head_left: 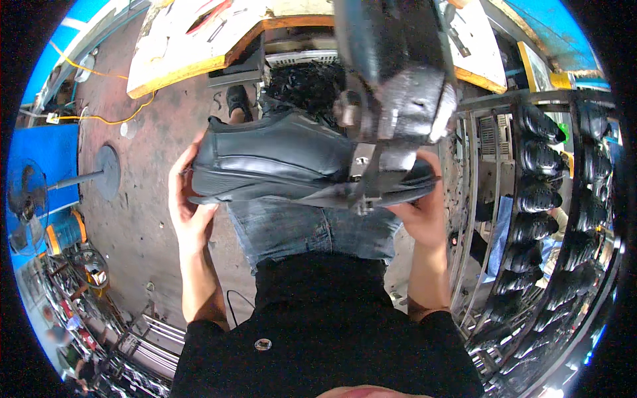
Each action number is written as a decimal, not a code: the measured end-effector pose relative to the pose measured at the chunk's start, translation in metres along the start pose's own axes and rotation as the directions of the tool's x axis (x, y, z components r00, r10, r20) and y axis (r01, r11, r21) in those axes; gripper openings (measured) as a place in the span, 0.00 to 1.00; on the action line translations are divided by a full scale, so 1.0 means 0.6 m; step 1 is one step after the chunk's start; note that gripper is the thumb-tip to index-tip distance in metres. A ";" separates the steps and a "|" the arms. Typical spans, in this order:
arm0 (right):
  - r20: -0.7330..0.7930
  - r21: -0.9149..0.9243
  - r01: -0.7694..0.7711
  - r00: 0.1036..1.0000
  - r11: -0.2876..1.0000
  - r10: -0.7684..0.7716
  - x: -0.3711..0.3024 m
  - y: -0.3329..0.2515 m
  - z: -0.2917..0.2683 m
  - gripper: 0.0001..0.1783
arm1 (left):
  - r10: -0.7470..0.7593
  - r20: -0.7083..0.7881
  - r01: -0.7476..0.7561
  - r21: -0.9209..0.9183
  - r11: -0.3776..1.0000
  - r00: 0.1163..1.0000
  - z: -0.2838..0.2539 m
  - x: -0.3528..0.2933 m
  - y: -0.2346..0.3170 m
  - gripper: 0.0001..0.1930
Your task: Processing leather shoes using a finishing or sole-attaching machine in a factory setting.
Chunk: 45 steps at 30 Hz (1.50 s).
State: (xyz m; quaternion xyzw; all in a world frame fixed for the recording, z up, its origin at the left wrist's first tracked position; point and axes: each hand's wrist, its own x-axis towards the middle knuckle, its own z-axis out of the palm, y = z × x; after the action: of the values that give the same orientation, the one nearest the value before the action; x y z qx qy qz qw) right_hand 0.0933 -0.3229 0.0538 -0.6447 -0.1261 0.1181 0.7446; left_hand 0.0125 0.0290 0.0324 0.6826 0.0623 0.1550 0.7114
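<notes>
A black leather shoe (275,149) lies sideways across the space above my lap, its sole edge toward me. My left hand (189,199) grips its left end, thumb on the near side and fingers behind. At the other end, my right hand (424,205) has its fingers closed around the shoe. The dark metal machine head (411,99) reaches down over the shoe's right part. Its small metal working parts (361,169) overlap the shoe just left of my right hand; whether they touch it, I cannot tell.
Behind the shoe is a heap of black scraps (305,83), below a white worktable with a wooden edge (179,76). Racks of black shoes (537,159) line the right side. A standing fan (30,196) and yellow cord (119,121) are at left.
</notes>
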 end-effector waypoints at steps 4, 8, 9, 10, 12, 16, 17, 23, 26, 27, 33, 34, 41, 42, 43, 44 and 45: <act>0.075 -0.221 0.108 0.993 0.969 -0.093 0.014 -0.006 0.018 0.42 | 0.397 0.097 -0.402 0.395 0.826 0.913 0.047 0.014 0.050 0.51; 0.102 -0.454 0.131 0.990 0.881 -0.095 0.016 -0.033 0.033 0.42 | 0.238 0.546 -0.561 0.560 0.609 0.803 0.146 0.048 0.143 0.52; 0.101 -0.506 0.139 0.990 0.851 -0.102 0.015 -0.037 0.037 0.41 | 0.165 0.588 -0.530 0.526 0.665 0.792 0.166 0.062 0.145 0.49; 0.104 -0.501 0.144 0.989 0.853 -0.105 0.014 -0.043 0.042 0.41 | 0.125 0.598 -0.498 0.513 0.699 0.792 0.182 0.066 0.142 0.45; 0.112 -0.624 0.177 0.984 0.761 -0.137 0.015 -0.056 0.050 0.41 | 0.086 0.612 -0.469 0.500 0.728 0.786 0.193 0.077 0.128 0.41; 0.213 -0.658 0.288 0.957 0.695 -0.196 0.024 -0.077 0.049 0.42 | 0.054 0.633 -0.344 0.345 0.873 0.772 0.194 0.084 0.094 0.33; 0.237 -0.658 0.285 0.957 0.697 -0.167 0.027 -0.082 0.050 0.43 | 0.063 0.607 -0.300 0.297 0.907 0.792 0.191 0.079 0.086 0.31; 0.187 -0.434 0.199 0.974 0.879 -0.128 0.017 0.044 0.004 0.56 | -0.011 0.528 -0.127 0.226 0.966 0.849 0.178 0.048 0.042 0.30; 0.066 -0.089 -0.055 0.996 0.995 0.061 -0.024 0.214 -0.035 0.65 | -0.082 0.485 0.131 -0.067 0.989 0.871 0.190 0.028 0.026 0.33; 0.097 0.138 -0.142 0.987 0.980 0.129 -0.022 0.227 -0.031 0.69 | -0.093 0.488 0.137 -0.056 0.989 0.868 0.196 0.024 0.024 0.33; 0.042 0.034 -0.258 0.966 0.966 0.257 -0.023 0.184 -0.090 0.67 | -0.063 0.456 0.237 -0.338 0.911 0.888 0.219 0.012 -0.020 0.35; 0.041 0.043 -0.255 0.966 0.966 0.254 -0.024 0.181 -0.107 0.67 | -0.118 0.434 0.287 -0.348 0.892 0.893 0.222 0.009 -0.019 0.35; -0.121 -0.182 -0.163 0.982 0.970 0.143 -0.032 0.090 -0.205 0.63 | -0.299 0.349 0.417 -0.337 0.844 0.888 0.203 -0.024 -0.028 0.39; -0.108 -0.255 -0.118 0.990 0.960 0.093 -0.028 0.074 -0.214 0.62 | -0.293 0.329 0.392 -0.291 0.873 0.898 0.194 -0.032 -0.045 0.40; -0.102 -0.259 -0.116 0.990 0.959 0.092 -0.024 0.056 -0.214 0.62 | -0.291 0.305 0.371 -0.247 0.895 0.906 0.193 -0.029 -0.043 0.41; -0.110 -0.268 -0.083 0.992 0.960 0.055 -0.019 0.037 -0.213 0.62 | -0.201 0.328 0.309 -0.323 0.895 0.923 0.203 -0.024 -0.040 0.39; -0.119 -0.279 -0.050 0.993 0.959 0.018 -0.018 0.022 -0.215 0.63 | -0.197 0.325 0.306 -0.328 0.894 0.925 0.201 -0.022 -0.042 0.39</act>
State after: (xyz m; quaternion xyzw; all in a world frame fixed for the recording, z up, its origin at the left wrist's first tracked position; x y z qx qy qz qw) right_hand 0.1270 -0.4447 0.0226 -0.7519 -0.0875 0.0744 0.6492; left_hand 0.0395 -0.0906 0.0132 0.5359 0.0180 -0.0298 0.8436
